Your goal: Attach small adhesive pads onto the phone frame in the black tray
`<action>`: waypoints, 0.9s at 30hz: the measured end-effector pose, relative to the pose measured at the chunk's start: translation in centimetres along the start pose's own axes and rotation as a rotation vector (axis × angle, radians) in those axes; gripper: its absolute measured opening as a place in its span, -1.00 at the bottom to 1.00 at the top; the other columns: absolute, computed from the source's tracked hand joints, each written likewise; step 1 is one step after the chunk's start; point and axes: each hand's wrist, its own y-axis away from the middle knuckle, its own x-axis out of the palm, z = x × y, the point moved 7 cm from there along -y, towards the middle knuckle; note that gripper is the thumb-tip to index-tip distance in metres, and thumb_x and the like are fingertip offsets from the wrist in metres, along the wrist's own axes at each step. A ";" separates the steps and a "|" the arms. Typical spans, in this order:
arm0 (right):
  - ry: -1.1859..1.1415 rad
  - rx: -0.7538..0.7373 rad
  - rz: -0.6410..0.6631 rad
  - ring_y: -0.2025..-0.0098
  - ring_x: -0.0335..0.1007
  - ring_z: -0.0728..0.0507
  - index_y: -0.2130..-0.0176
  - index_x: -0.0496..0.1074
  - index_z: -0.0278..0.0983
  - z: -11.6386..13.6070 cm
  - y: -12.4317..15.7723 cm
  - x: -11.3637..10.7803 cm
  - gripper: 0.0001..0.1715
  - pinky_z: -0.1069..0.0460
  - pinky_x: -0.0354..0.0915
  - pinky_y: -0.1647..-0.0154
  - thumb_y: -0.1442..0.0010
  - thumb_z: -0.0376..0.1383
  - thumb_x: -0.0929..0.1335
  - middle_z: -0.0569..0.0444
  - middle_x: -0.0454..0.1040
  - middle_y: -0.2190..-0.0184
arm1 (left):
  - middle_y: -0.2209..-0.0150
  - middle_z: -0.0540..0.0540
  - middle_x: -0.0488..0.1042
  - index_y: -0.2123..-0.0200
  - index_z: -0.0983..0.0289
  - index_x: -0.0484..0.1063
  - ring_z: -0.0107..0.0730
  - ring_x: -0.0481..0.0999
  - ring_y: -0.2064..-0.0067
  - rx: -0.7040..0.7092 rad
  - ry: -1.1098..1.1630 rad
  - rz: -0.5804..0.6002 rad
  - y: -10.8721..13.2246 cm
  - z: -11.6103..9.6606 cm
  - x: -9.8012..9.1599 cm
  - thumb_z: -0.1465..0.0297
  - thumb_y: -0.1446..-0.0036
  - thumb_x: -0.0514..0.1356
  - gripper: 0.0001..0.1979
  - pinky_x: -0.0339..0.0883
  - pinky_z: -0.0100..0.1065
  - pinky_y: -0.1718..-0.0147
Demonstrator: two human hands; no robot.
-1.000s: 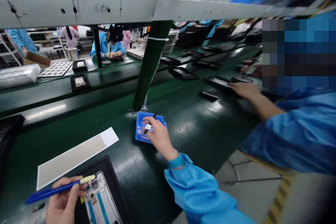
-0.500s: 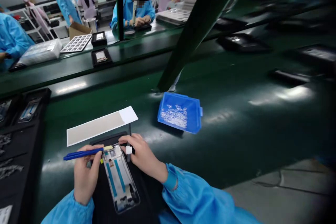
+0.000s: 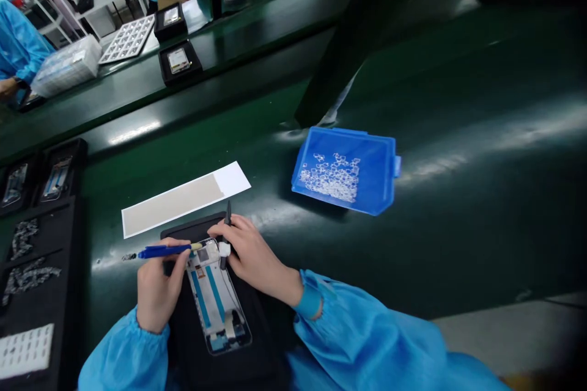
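A phone frame (image 3: 215, 299) lies in a black tray (image 3: 192, 348) in front of me on the green belt. My left hand (image 3: 158, 287) is closed round a blue pen-like tool (image 3: 167, 251) whose pale tip rests at the frame's top edge. My right hand (image 3: 252, 256) pinches dark tweezers (image 3: 226, 229) with a small white piece at the same top corner of the frame. A blue bin (image 3: 346, 168) of small clear parts sits to the right, apart from both hands.
A white and tan strip (image 3: 183, 198) lies behind the tray. Black trays of parts (image 3: 36, 244) line the left. A dark green post (image 3: 348, 43) rises behind the bin. Across the far belt are more trays (image 3: 180, 61) and people in blue coats (image 3: 18, 43).
My right hand left the blue bin and came back to the phone frame with the tweezers. My view dropped from the line down to the work in front of me.
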 end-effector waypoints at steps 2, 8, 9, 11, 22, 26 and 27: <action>-0.004 0.003 0.013 0.10 0.30 -0.25 0.03 0.35 -0.29 0.0 0.1 0.0 -0.43 -0.20 0.27 -0.02 -0.02 -0.67 0.19 -0.05 0.51 0.18 | 0.21 0.00 0.59 0.14 0.16 0.42 -0.42 0.63 0.22 0.007 -0.020 0.024 -0.2 -0.4 0.1 0.31 -0.31 0.20 -0.90 0.54 -0.47 0.24; 0.015 0.024 0.029 0.05 0.31 -0.25 -0.01 0.35 -0.27 -0.3 0.3 0.2 -0.42 -0.24 0.22 -0.15 -0.04 -0.65 0.22 -0.05 0.50 0.16 | 0.21 -0.03 0.58 0.13 0.15 0.42 -0.46 0.62 0.21 0.022 -0.048 0.096 -0.7 -1.1 0.7 0.33 -0.32 0.19 -0.92 0.52 -0.52 0.23; 0.020 0.026 0.032 0.05 0.31 -0.25 -0.01 0.35 -0.28 -0.4 0.3 0.3 -0.42 -0.25 0.21 -0.16 -0.05 -0.65 0.22 -0.05 0.50 0.16 | 0.21 -0.03 0.58 0.13 0.16 0.42 -0.45 0.63 0.21 0.022 -0.051 0.101 -0.7 -1.1 0.7 0.33 -0.32 0.19 -0.92 0.53 -0.52 0.24; 0.030 0.028 0.036 0.05 0.31 -0.24 -0.02 0.35 -0.28 -0.6 0.4 0.4 -0.44 -0.25 0.20 -0.18 -0.06 -0.64 0.24 -0.04 0.50 0.17 | 0.21 -0.02 0.59 0.13 0.17 0.42 -0.43 0.63 0.22 0.016 -0.059 0.113 -0.8 -1.0 0.8 0.33 -0.32 0.19 -0.91 0.53 -0.50 0.26; 0.065 0.042 0.042 0.02 0.33 -0.26 -0.02 0.34 -0.24 -0.8 0.4 0.6 -0.50 -0.27 0.18 -0.22 -0.13 -0.60 0.28 -0.04 0.51 0.15 | 0.19 0.02 0.60 0.11 0.18 0.43 -0.35 0.64 0.23 0.049 -0.136 0.146 -1.0 -1.4 1.1 0.30 -0.33 0.17 -0.88 0.53 -0.41 0.27; 0.060 0.041 0.046 0.01 0.33 -0.26 -0.03 0.34 -0.23 -0.8 0.4 0.7 -0.48 -0.28 0.18 -0.22 -0.13 -0.60 0.28 -0.04 0.51 0.14 | 0.20 0.02 0.61 0.12 0.20 0.42 -0.36 0.64 0.27 0.103 -0.208 0.151 -1.1 -1.8 1.1 0.27 -0.36 0.14 -0.85 0.51 -0.43 0.30; 0.059 0.038 0.044 0.02 0.33 -0.26 -0.03 0.34 -0.24 -0.8 0.4 0.7 -0.48 -0.28 0.18 -0.22 -0.13 -0.61 0.28 -0.04 0.51 0.14 | 0.21 0.03 0.61 0.12 0.20 0.42 -0.37 0.64 0.28 0.118 -0.226 0.152 -1.1 -1.9 1.1 0.26 -0.37 0.13 -0.84 0.51 -0.43 0.30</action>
